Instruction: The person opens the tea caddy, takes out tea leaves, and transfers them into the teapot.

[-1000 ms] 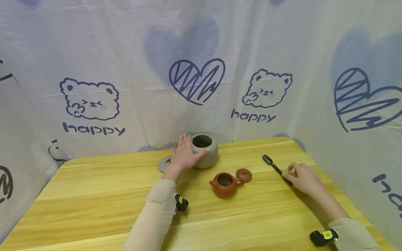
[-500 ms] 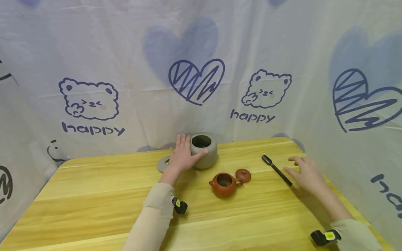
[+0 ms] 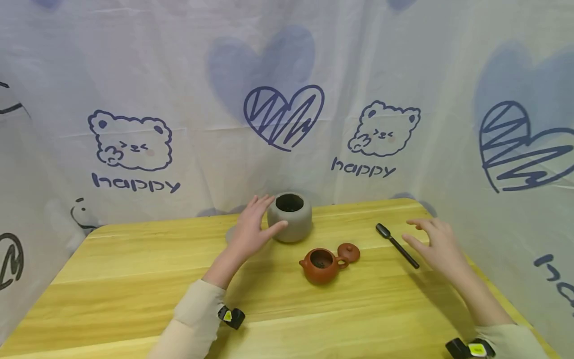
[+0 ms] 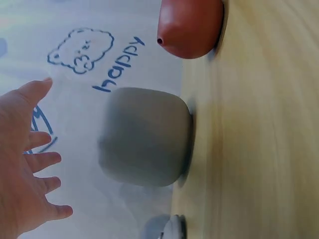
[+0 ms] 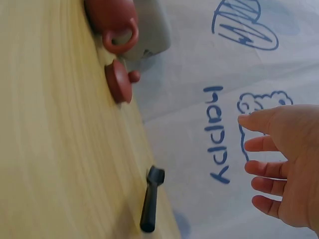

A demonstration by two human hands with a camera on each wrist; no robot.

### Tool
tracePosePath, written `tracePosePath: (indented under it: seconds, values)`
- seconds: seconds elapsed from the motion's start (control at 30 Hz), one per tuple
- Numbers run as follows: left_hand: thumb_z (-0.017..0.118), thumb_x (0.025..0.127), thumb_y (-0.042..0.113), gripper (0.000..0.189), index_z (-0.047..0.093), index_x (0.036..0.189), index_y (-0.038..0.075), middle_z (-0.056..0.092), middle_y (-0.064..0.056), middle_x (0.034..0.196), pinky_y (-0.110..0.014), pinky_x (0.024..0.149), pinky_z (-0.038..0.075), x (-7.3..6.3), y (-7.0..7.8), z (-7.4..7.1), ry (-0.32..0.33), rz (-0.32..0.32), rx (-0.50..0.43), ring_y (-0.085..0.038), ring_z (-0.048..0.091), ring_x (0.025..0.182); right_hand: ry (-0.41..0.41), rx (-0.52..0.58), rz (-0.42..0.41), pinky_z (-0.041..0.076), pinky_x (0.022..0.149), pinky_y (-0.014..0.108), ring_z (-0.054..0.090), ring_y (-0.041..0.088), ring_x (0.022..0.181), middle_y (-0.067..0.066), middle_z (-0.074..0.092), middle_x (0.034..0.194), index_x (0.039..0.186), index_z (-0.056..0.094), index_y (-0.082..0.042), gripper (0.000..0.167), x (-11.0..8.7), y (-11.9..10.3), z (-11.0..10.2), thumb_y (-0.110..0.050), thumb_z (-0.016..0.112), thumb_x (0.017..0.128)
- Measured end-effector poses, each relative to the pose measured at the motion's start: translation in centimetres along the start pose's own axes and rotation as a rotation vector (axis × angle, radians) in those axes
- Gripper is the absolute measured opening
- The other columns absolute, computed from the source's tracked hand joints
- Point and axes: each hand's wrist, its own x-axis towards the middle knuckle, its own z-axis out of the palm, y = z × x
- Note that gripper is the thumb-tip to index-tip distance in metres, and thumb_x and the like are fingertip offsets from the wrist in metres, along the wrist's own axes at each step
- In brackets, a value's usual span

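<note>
Jar (image 3: 292, 225) and scoop (image 3: 403, 252), each a little apart from the nearest fingertips.
From where I stood, the left hand (image 3: 251, 230) hung just to the left of the grey jar, its thumb spread well away from its slightly parted fingers; the left wrist view showed a gap between them and the jar's wall. The jar stood upright near the back edge of the wooden table (image 3: 134, 284), its dark mouth facing up. The black scoop lay flat on the wood, just to the left of the right hand (image 3: 440, 248) and lower than its fingertips. That hand hovered with thumb and loosely bent fingers apart, clear of the handle. Between the hands sat a red-brown teapot (image 3: 319, 275), dark bits inside, its small lid (image 3: 349, 253) just beside its handle.
</note>
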Motion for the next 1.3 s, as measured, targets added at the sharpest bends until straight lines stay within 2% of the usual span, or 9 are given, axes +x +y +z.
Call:
tracePosePath:
  seconds: [0.1,0.23,0.37,0.5,0.67,0.87,1.0,1.13,1.3]
  values:
    - [0.065,0.091,0.044,0.066,0.047,0.145,0.009,0.044,-0.014,0.151,-0.058,0.117,0.026,-1.0,0.5,-0.6,0.032,0.057,0.003,-0.037,0.028,0.147,0.015,0.01,-0.039,0.037,0.085,0.06,0.048,0.045,0.104,0.028,0.061,0.11,0.122,0.062,0.001,0.041,0.3,-0.7,-0.1,-0.025,0.068,0.092]
    - [0.063,0.093,0.043,0.059,0.052,0.141,0.01,0.052,-0.011,0.146,-0.056,0.113,0.033,-2.0,1.1,-0.9,0.04,0.114,0.073,-0.035,0.037,0.143,0.013,0.047,-0.074,0.037,0.087,0.058,0.051,0.041,0.103,0.025,0.063,0.107,0.12,0.064,0.0,0.038,0.7,-1.9,0.1,-0.023,0.07,0.09]
    - [0.064,0.091,0.045,0.061,0.053,0.14,0.01,0.055,-0.01,0.143,-0.057,0.112,0.035,-2.7,1.7,-0.5,0.029,0.164,0.102,-0.035,0.039,0.142,-0.007,0.101,-0.062,0.04,0.086,0.054,0.052,0.037,0.105,0.022,0.063,0.109,0.12,0.065,-0.002,0.037,1.1,-2.9,0.7,-0.024,0.069,0.091]
    - [0.068,0.088,0.045,0.067,0.052,0.141,0.008,0.052,-0.011,0.145,-0.059,0.113,0.032,-3.1,2.3,0.3,0.004,0.207,0.087,-0.036,0.037,0.143,-0.032,0.154,-0.052,0.043,0.079,0.042,0.052,0.034,0.106,0.022,0.062,0.113,0.123,0.064,-0.002,0.038,1.8,-3.4,1.9,-0.024,0.068,0.092]
    - [0.069,0.086,0.049,0.078,0.044,0.147,0.008,0.043,-0.011,0.153,-0.061,0.114,0.028,-3.5,2.8,1.6,-0.08,0.229,0.091,-0.034,0.028,0.147,-0.034,0.244,-0.041,0.045,0.075,0.029,0.051,0.027,0.103,0.02,0.061,0.113,0.123,0.064,-0.002,0.038,2.5,-3.6,3.6,-0.02,0.069,0.091]
    - [0.064,0.084,0.061,0.091,0.032,0.153,0.013,0.031,-0.007,0.16,-0.06,0.118,0.021,-3.8,3.4,2.9,-0.218,0.197,0.159,-0.027,0.017,0.152,-0.065,0.319,-0.024,0.045,0.076,0.031,0.048,0.02,0.095,0.017,0.06,0.108,0.123,0.064,-0.001,0.038,3.1,-3.5,5.7,-0.018,0.071,0.089]
    - [0.063,0.083,0.065,0.094,0.029,0.155,0.015,0.028,-0.006,0.161,-0.058,0.119,0.019,-3.8,3.9,3.6,-0.292,0.189,0.178,-0.024,0.014,0.153,-0.114,0.346,0.001,0.046,0.077,0.03,0.051,0.023,0.101,0.018,0.061,0.112,0.123,0.064,-0.002,0.039,3.3,-3.2,7.0,-0.019,0.072,0.088]
    - [0.062,0.083,0.065,0.095,0.025,0.156,0.017,0.024,-0.006,0.163,-0.056,0.12,0.018,-3.6,4.2,4.3,-0.345,0.19,0.193,-0.023,0.012,0.153,-0.171,0.385,0.033,0.044,0.079,0.028,0.052,0.031,0.107,0.02,0.06,0.116,0.123,0.064,-0.004,0.039,3.3,-2.9,7.8,-0.021,0.071,0.089]
    - [0.061,0.083,0.066,0.098,0.021,0.157,0.016,0.019,-0.006,0.164,-0.054,0.121,0.016,-3.2,4.6,4.9,-0.42,0.168,0.222,-0.022,0.009,0.154,-0.215,0.413,0.062,0.043,0.085,0.037,0.051,0.036,0.112,0.021,0.06,0.116,0.123,0.065,-0.006,0.038,3.3,-2.5,8.6,-0.022,0.071,0.089]
